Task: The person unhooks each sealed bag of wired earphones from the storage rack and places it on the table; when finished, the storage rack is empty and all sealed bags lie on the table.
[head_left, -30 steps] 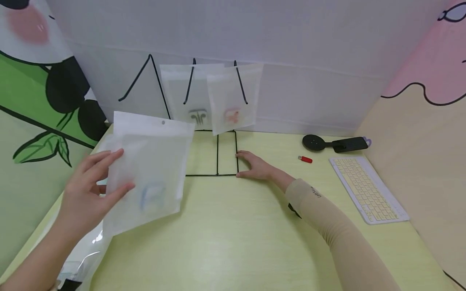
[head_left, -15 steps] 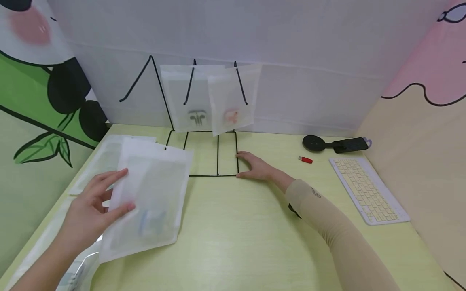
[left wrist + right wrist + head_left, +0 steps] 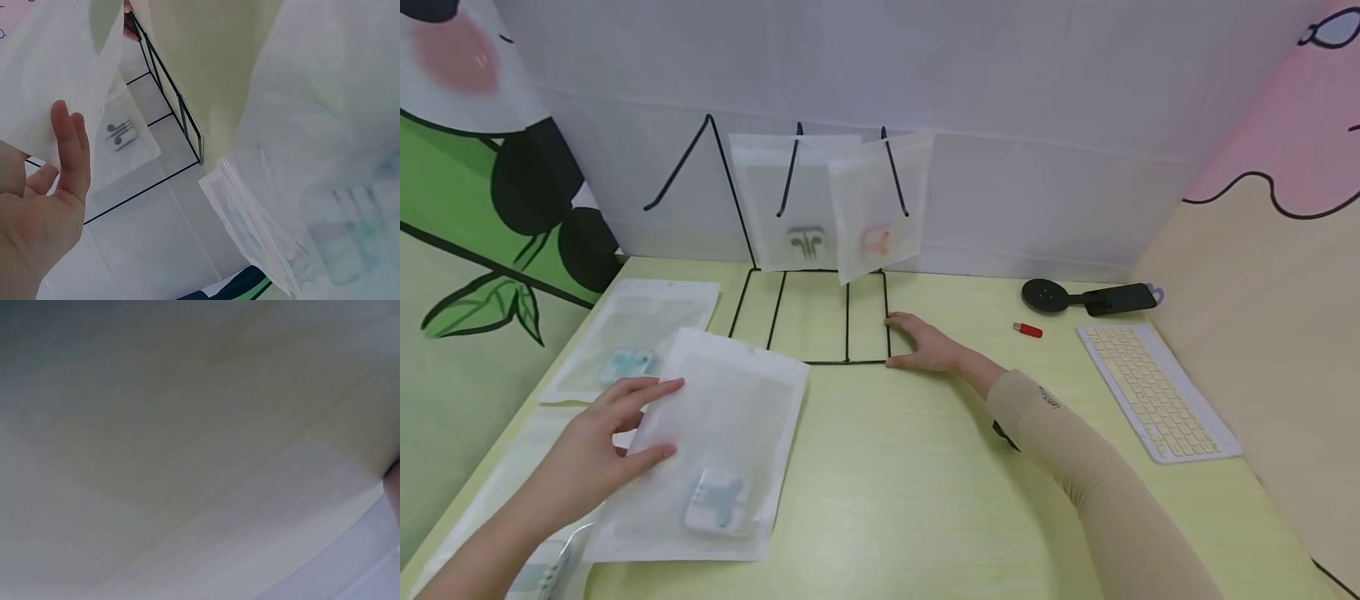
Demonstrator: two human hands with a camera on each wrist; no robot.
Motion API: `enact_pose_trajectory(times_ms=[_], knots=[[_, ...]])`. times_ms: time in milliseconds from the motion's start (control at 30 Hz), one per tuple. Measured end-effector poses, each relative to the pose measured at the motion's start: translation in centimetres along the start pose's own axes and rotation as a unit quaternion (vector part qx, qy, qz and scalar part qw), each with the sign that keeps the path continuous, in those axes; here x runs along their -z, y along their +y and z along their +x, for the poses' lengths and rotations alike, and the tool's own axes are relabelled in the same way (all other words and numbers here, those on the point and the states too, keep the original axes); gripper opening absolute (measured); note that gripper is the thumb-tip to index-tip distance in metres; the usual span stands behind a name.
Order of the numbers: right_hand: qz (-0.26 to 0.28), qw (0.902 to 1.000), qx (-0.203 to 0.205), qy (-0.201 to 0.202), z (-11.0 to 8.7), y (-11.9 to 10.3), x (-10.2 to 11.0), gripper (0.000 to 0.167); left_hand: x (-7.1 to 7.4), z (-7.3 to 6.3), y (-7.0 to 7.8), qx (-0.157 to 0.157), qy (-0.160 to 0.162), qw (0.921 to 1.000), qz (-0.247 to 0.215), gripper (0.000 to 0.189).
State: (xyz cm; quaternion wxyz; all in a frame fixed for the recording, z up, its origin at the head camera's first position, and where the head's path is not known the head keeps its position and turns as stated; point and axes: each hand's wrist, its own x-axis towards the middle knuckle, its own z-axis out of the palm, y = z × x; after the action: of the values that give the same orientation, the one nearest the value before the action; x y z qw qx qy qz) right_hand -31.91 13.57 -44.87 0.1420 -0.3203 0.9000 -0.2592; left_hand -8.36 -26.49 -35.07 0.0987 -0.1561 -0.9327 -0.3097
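My left hand (image 3: 598,442) holds a white translucent zip pouch (image 3: 722,417) by its left edge, tilted over the table. A white case with a blue shape (image 3: 718,500) shows through it. In the left wrist view, fingers (image 3: 69,144) lie against the pouch. My right hand (image 3: 925,343), thumb and fingers spread, touches the right side of the black wire rack's base (image 3: 847,321). Two similar pouches hang on the rack's hooks: one with a dark-marked item (image 3: 775,175), one with a pink item (image 3: 880,179). The right wrist view shows mostly blurred table surface.
More pouches lie at the left: one with a blue item (image 3: 658,304) and another (image 3: 467,517) partly under my left arm. At the right are a white keyboard (image 3: 1157,387), a red USB stick (image 3: 1027,329) and a black long-handled object (image 3: 1112,298). The rack's left hook (image 3: 681,158) carries nothing.
My left hand has lowered the pouch toward the table, tilting it flatter, and uncovered the rack's left base and a lying pouch. My right hand stays at the rack.
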Motion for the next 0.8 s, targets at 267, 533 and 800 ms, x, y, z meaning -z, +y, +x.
enact_pose_trajectory(times_ms=[267, 533, 800], knots=[[0.003, 1.0000, 0.007, 0.002, -0.1, -0.2, 0.1, 0.080, -0.1, 0.3, -2.2, 0.010, -0.060, 0.9978, 0.026, 0.080], [0.000, 1.0000, 0.005, 0.000, 0.0, -0.3, 0.1, 0.080, -0.6, 0.7, -4.5, -0.001, -0.134, 0.9886, 0.068, 0.086], [0.002, 1.0000, 0.002, -0.001, 0.0, -0.3, 0.1, 0.080, -1.3, 1.0, -5.4, -0.021, -0.158, 0.9734, 0.164, 0.098]])
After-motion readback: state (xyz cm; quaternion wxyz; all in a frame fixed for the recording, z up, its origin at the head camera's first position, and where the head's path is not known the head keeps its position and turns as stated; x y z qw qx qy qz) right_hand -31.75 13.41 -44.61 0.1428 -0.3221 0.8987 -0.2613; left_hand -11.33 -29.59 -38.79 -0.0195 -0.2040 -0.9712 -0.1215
